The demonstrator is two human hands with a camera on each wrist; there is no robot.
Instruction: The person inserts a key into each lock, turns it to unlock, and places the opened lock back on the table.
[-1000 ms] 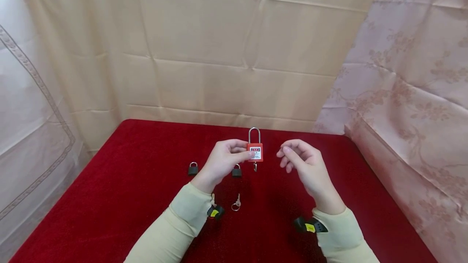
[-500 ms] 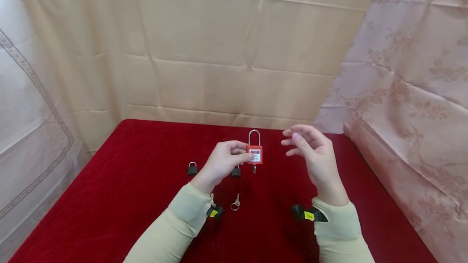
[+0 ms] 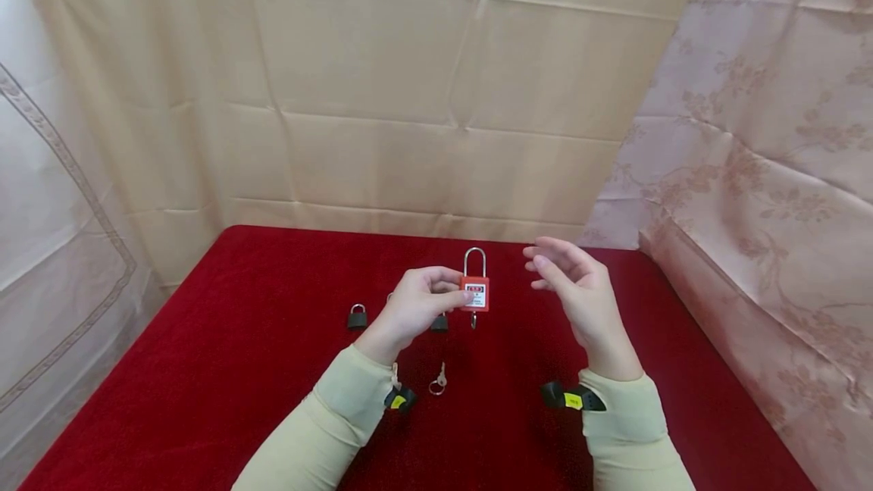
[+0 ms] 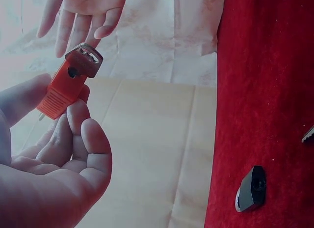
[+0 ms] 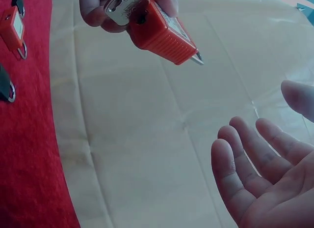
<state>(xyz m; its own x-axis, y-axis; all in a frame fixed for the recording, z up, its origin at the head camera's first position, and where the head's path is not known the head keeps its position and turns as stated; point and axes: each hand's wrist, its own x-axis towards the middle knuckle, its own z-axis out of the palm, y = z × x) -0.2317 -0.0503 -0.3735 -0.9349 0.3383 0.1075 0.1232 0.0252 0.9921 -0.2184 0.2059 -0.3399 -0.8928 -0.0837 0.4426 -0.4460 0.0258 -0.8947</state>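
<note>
Currently I'm watching from my end as the left hand [image 3: 417,303] is pinching the red padlock [image 3: 480,295] near its edge, thumb in front and fingertips behind, holding it upright above the table with its shackle [image 3: 474,249] pointing up. A key [image 4: 90,66] is sitting in the keyhole underneath, its bow hanging below the body. The right hand [image 3: 576,286] is hovering well apart from the lock, fingers loosely extended, carrying nothing that I'm seeing. Both shackle legs are looking seated, but at this size I'm not certain whether they're latched.

On the red cloth [image 3: 170,400], one dark padlock [image 3: 357,318] is lying left of the hand, another dark padlock [image 3: 439,323] is peeking out from behind it, and a ringed key [image 3: 439,383] is lying near the left cuff. A second red padlock [image 5: 12,29] is showing in the right wrist view.

What I'm minding is that edge pinch: a push from the right hand could be swivelling the lock in the fingers instead of turning the key. Since the bow is pointing down, a careless tug could be freeing it and dropping it. I'm also watching the left wrist camera [image 3: 401,398]: lowering that arm could be sweeping the ringed key aside.
</note>
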